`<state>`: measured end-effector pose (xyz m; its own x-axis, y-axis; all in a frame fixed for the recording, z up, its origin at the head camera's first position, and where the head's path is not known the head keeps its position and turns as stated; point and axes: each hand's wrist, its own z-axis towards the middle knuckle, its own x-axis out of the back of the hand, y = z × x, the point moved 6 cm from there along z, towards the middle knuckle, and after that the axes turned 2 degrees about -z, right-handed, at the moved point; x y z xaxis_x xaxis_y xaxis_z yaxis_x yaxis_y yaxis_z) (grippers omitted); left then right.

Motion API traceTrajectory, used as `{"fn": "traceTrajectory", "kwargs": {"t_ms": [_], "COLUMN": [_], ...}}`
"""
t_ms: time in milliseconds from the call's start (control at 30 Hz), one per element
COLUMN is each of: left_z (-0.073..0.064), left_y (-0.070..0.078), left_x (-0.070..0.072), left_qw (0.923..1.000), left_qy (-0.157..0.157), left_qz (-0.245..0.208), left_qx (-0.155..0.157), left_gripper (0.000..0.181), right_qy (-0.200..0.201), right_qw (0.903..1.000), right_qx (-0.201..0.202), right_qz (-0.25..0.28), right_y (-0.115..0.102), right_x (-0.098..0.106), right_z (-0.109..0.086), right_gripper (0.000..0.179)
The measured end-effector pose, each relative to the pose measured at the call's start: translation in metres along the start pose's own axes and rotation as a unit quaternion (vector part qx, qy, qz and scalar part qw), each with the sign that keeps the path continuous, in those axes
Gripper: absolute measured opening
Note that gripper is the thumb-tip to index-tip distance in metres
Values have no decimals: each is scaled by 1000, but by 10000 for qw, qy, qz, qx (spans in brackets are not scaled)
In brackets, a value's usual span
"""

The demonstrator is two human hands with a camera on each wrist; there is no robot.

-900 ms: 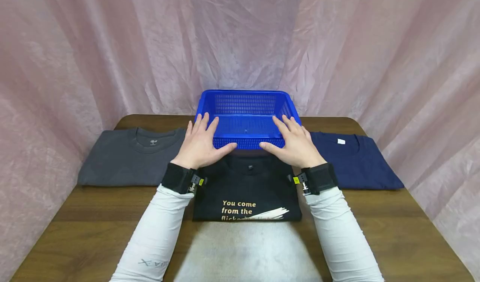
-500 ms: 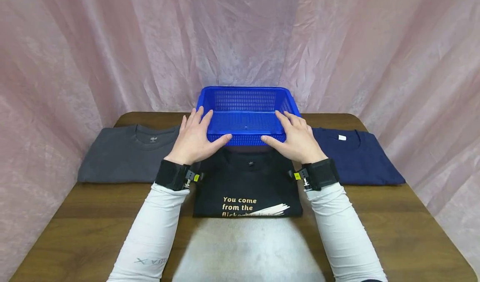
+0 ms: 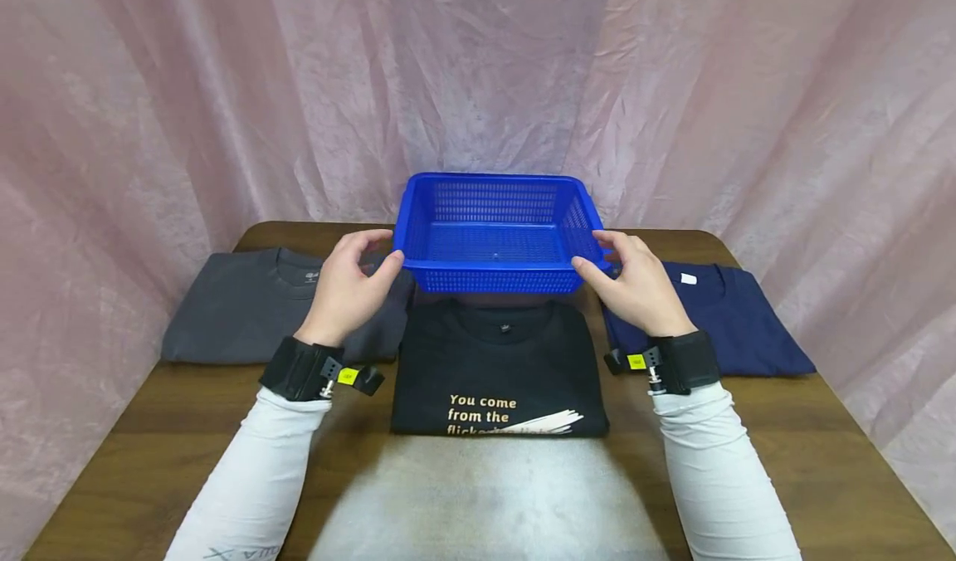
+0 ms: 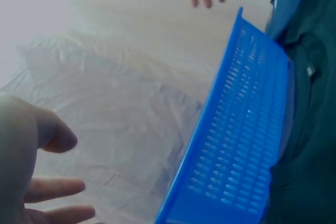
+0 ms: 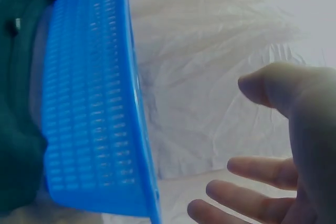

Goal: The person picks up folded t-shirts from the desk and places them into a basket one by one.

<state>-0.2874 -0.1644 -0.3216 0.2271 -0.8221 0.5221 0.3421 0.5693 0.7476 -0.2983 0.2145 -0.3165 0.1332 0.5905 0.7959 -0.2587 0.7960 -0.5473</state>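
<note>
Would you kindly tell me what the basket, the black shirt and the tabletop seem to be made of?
Basket: probably moulded plastic, slightly glossy, with regular slots.
Black shirt: likely cotton knit, matte, softly folded; exact fibre unclear.
Tabletop: brown wood or wood-look laminate, low sheen, with visible grain.

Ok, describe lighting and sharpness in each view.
Head view: fairly sharp, pale glare on the table in front of the black shirt. Left wrist: soft, upper left washed out, that shirt tinted green. Right wrist: soft too, upper right washed out, the basket bright blue.
</note>
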Motion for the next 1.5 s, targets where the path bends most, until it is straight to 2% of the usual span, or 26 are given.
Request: {"fn": "traceTrajectory", "kwargs": {"t_ms": [133,300,400,467,500,567,700,767,800,833,933,1167,1267,1367,1433,1500], "left_z": [-14,-30,-39,-46,-49,-57,-73,-78,-81,-82,-87,-100,-104,-106,-108,-109], "left_y": [-9,-18,-27,-34,-38,-47,-59,-63,-64,-64,-65,-57,-51,-48,-46,-44], "left_x": [12,18,17,15,13,8,0,-4,-6,-8,-12,-29,-35,-40,-43,-47], "left_qw": [9981,9951,9927,9882,9839,9701,9301,9154,9107,9078,9048,8995,8952,8878,8776,8627], "left_qy": [-329,-663,-855,-1066,-1196,-1461,-1917,-2080,-2144,-2200,-2275,-2402,-2357,-2317,-2379,-2518], "left_qz": [-90,-31,-69,-248,-454,-955,-1850,-2046,-2107,-2126,-2087,-2002,-2103,-2258,-2434,-2687], "left_qx": [510,735,847,1075,1245,1687,2530,2773,2834,2868,2934,3051,3143,3274,3376,3466], "left_gripper": [46,45,45,45,46,48,50,51,51,50,48,46,46,49,51,47], "right_qy": [-138,-428,-785,-1032,-1148,-1385,-1835,-2025,-2113,-2199,-2341,-2421,-2408,-2388,-2376,-2340], "right_qw": [9997,9974,9905,9814,9757,9628,9371,9277,9232,9189,9144,9198,9129,8978,8825,8638], "right_qx": [-140,-382,-595,-765,-835,-965,-1233,-1357,-1437,-1511,-1678,-1863,-2060,-2286,-2449,-2636], "right_qz": [139,446,958,1424,1666,2112,2700,2827,2872,2906,2844,2461,2573,2911,3237,3600], "right_y": [9,22,31,38,41,48,58,62,63,64,65,56,51,49,49,50], "right_x": [8,12,9,5,2,-3,-16,-21,-24,-27,-35,-50,-56,-61,-65,-70], "right_z": [-12,-26,-34,-40,-43,-50,-65,-73,-77,-80,-89,-100,-102,-103,-104,-106], "right_gripper": [69,67,67,65,64,62,59,58,57,56,54,50,53,60,60,52]}}
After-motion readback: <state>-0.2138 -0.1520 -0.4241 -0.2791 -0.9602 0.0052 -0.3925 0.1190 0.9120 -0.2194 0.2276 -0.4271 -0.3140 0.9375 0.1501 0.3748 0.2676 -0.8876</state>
